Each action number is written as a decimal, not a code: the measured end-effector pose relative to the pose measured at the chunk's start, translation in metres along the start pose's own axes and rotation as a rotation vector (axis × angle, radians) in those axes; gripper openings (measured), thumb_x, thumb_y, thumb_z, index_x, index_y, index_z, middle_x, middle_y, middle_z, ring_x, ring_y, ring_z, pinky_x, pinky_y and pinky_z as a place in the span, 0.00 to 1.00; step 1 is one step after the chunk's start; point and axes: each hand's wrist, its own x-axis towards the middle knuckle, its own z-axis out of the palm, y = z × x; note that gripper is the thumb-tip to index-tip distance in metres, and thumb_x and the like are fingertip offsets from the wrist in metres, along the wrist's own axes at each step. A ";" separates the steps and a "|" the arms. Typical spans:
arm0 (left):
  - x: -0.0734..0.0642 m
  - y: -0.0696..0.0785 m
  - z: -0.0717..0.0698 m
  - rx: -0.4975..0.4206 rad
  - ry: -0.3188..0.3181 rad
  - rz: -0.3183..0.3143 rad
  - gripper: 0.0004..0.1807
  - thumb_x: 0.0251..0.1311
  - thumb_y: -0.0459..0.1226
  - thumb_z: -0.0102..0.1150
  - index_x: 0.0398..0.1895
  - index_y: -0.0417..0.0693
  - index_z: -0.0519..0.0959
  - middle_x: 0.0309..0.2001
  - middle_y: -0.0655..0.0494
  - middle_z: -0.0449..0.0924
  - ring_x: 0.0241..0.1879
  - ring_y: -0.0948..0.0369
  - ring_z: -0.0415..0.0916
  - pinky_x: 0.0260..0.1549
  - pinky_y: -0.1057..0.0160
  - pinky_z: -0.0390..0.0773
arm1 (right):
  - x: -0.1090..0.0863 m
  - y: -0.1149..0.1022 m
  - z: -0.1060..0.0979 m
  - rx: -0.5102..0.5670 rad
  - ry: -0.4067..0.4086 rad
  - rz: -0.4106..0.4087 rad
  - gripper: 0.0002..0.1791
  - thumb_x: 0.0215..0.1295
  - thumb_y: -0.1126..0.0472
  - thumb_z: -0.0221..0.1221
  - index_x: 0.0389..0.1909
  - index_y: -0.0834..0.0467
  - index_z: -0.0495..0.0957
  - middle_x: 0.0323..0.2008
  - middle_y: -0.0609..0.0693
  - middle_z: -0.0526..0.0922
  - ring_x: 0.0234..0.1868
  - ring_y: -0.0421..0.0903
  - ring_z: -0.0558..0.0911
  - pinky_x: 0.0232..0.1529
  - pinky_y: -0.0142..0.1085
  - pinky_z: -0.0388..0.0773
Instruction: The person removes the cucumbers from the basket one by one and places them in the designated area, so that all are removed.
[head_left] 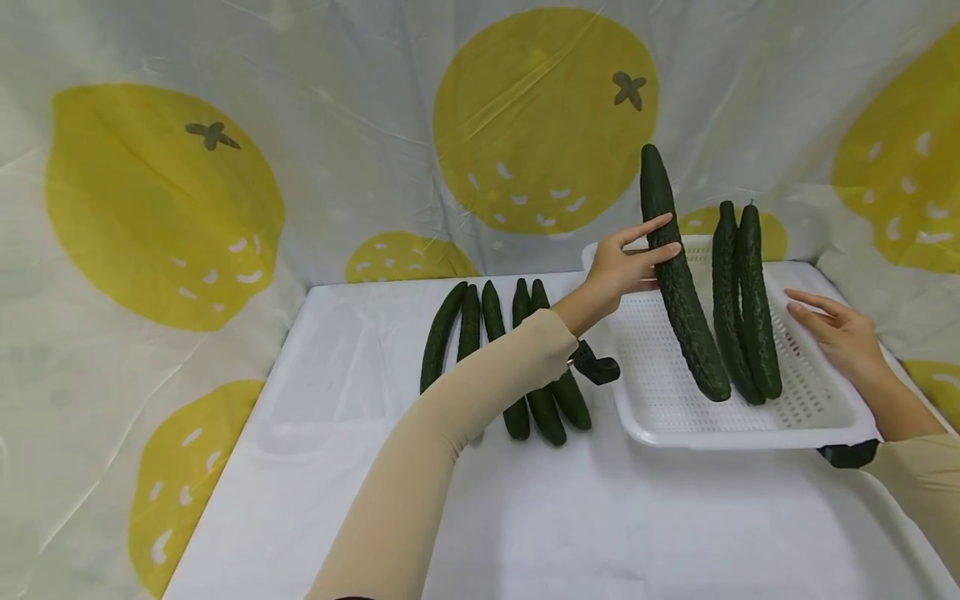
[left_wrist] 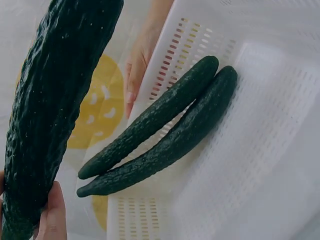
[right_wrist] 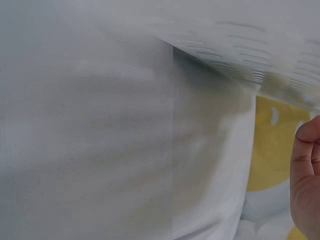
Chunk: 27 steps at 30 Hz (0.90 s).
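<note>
My left hand [head_left: 618, 271] grips a long dark green cucumber [head_left: 678, 292] near its upper part and holds it tilted over a white perforated basket [head_left: 742, 440]. In the left wrist view, this cucumber [left_wrist: 55, 90] fills the left side, with fingers on its lower end. Two more cucumbers [head_left: 757, 308] lie side by side in the basket, leaning against its far wall. My right hand [head_left: 840, 337] rests at the basket's right rim with its fingers extended. The right wrist view shows only part of that hand [right_wrist: 306, 175], beside the basket's underside.
Several cucumbers [head_left: 435, 342] lie in a row on the white-covered table [head_left: 525, 517], left of the basket and partly hidden by my left forearm. A white cloth with yellow lemon prints [head_left: 547, 117] hangs behind and at the sides.
</note>
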 end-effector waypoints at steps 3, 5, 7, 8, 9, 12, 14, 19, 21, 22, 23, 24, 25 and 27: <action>-0.003 0.002 -0.010 0.007 -0.008 -0.005 0.24 0.60 0.33 0.70 0.58 0.66 0.84 0.42 0.55 0.85 0.34 0.51 0.86 0.32 0.58 0.86 | 0.000 0.000 0.000 0.004 -0.005 0.001 0.23 0.75 0.51 0.57 0.68 0.36 0.73 0.34 0.10 0.74 0.65 0.27 0.59 0.44 0.10 0.57; -0.005 0.003 -0.018 0.004 -0.023 -0.011 0.24 0.61 0.33 0.70 0.59 0.65 0.83 0.43 0.55 0.85 0.36 0.51 0.86 0.33 0.57 0.86 | 0.000 0.000 0.000 0.000 -0.006 0.000 0.23 0.75 0.51 0.56 0.68 0.36 0.73 0.34 0.10 0.73 0.65 0.27 0.59 0.46 0.09 0.55; -0.008 0.004 -0.025 0.004 -0.036 -0.016 0.25 0.61 0.33 0.69 0.60 0.65 0.82 0.44 0.55 0.85 0.37 0.50 0.86 0.35 0.57 0.86 | 0.001 0.000 0.000 -0.005 -0.004 0.001 0.23 0.75 0.50 0.56 0.69 0.36 0.73 0.34 0.09 0.72 0.65 0.27 0.59 0.47 0.09 0.55; -0.009 0.004 -0.029 0.006 -0.043 -0.019 0.25 0.61 0.33 0.69 0.60 0.65 0.82 0.45 0.55 0.85 0.37 0.50 0.86 0.35 0.57 0.86 | 0.001 0.000 -0.001 -0.008 -0.003 0.003 0.23 0.75 0.50 0.56 0.69 0.36 0.73 0.34 0.09 0.72 0.65 0.27 0.59 0.47 0.09 0.55; -0.010 0.005 -0.032 0.012 -0.048 -0.021 0.26 0.61 0.33 0.69 0.61 0.65 0.82 0.45 0.55 0.85 0.37 0.50 0.86 0.36 0.57 0.86 | 0.001 0.000 -0.001 -0.011 -0.003 0.005 0.23 0.75 0.50 0.56 0.69 0.35 0.73 0.34 0.09 0.72 0.65 0.27 0.59 0.47 0.09 0.55; -0.013 0.005 -0.044 0.040 -0.053 -0.024 0.26 0.62 0.34 0.69 0.62 0.65 0.80 0.48 0.55 0.84 0.37 0.51 0.86 0.37 0.57 0.86 | 0.000 0.001 0.000 -0.020 -0.003 0.011 0.23 0.75 0.49 0.56 0.69 0.35 0.72 0.34 0.09 0.71 0.66 0.28 0.59 0.52 0.12 0.55; -0.015 0.005 -0.052 0.059 -0.056 -0.025 0.27 0.62 0.34 0.69 0.63 0.65 0.80 0.50 0.54 0.83 0.37 0.50 0.86 0.37 0.57 0.86 | 0.000 0.001 0.000 -0.028 -0.005 0.015 0.24 0.75 0.48 0.56 0.69 0.35 0.72 0.34 0.08 0.71 0.66 0.28 0.58 0.60 0.17 0.53; -0.020 0.005 -0.069 0.087 -0.063 -0.029 0.27 0.63 0.35 0.68 0.64 0.64 0.79 0.55 0.51 0.81 0.40 0.49 0.86 0.39 0.56 0.86 | 0.000 0.001 0.001 -0.040 -0.005 0.016 0.24 0.75 0.47 0.56 0.69 0.34 0.71 0.33 0.08 0.70 0.66 0.27 0.58 0.68 0.27 0.50; -0.023 0.006 -0.075 0.095 -0.062 -0.029 0.27 0.63 0.35 0.68 0.64 0.64 0.79 0.56 0.51 0.80 0.40 0.48 0.86 0.40 0.55 0.86 | 0.001 0.001 0.001 -0.036 -0.004 0.016 0.24 0.75 0.48 0.56 0.69 0.34 0.71 0.34 0.08 0.70 0.66 0.27 0.59 0.65 0.23 0.51; -0.024 0.006 -0.078 0.097 -0.061 -0.029 0.27 0.63 0.35 0.68 0.64 0.64 0.79 0.56 0.50 0.80 0.40 0.48 0.86 0.40 0.55 0.86 | 0.001 0.000 0.001 -0.033 -0.005 0.015 0.24 0.75 0.48 0.56 0.69 0.34 0.71 0.34 0.08 0.70 0.66 0.27 0.59 0.64 0.22 0.51; -0.025 0.007 -0.081 0.097 -0.059 -0.031 0.27 0.63 0.35 0.68 0.64 0.65 0.79 0.57 0.50 0.80 0.41 0.48 0.86 0.40 0.55 0.86 | 0.001 0.000 0.000 -0.034 -0.005 0.014 0.24 0.75 0.48 0.56 0.69 0.35 0.71 0.34 0.08 0.70 0.65 0.27 0.59 0.64 0.21 0.51; -0.026 0.007 -0.084 0.103 -0.057 -0.032 0.27 0.63 0.35 0.68 0.64 0.65 0.79 0.57 0.49 0.79 0.41 0.47 0.86 0.40 0.55 0.86 | 0.002 0.000 0.000 -0.033 -0.006 0.014 0.24 0.75 0.48 0.56 0.69 0.35 0.71 0.34 0.08 0.70 0.66 0.27 0.59 0.63 0.20 0.52; -0.027 0.007 -0.086 0.111 -0.053 -0.032 0.26 0.63 0.36 0.68 0.64 0.66 0.79 0.58 0.49 0.79 0.41 0.47 0.85 0.40 0.55 0.86 | 0.002 0.001 0.000 -0.035 -0.006 0.013 0.24 0.75 0.48 0.56 0.70 0.35 0.71 0.34 0.08 0.70 0.66 0.27 0.59 0.63 0.21 0.52; -0.029 0.007 -0.091 0.126 -0.049 -0.033 0.26 0.63 0.36 0.68 0.64 0.66 0.79 0.59 0.49 0.78 0.42 0.46 0.85 0.41 0.55 0.86 | 0.002 0.001 0.000 -0.042 -0.005 0.013 0.24 0.75 0.48 0.56 0.69 0.35 0.71 0.33 0.08 0.70 0.65 0.27 0.60 0.61 0.19 0.53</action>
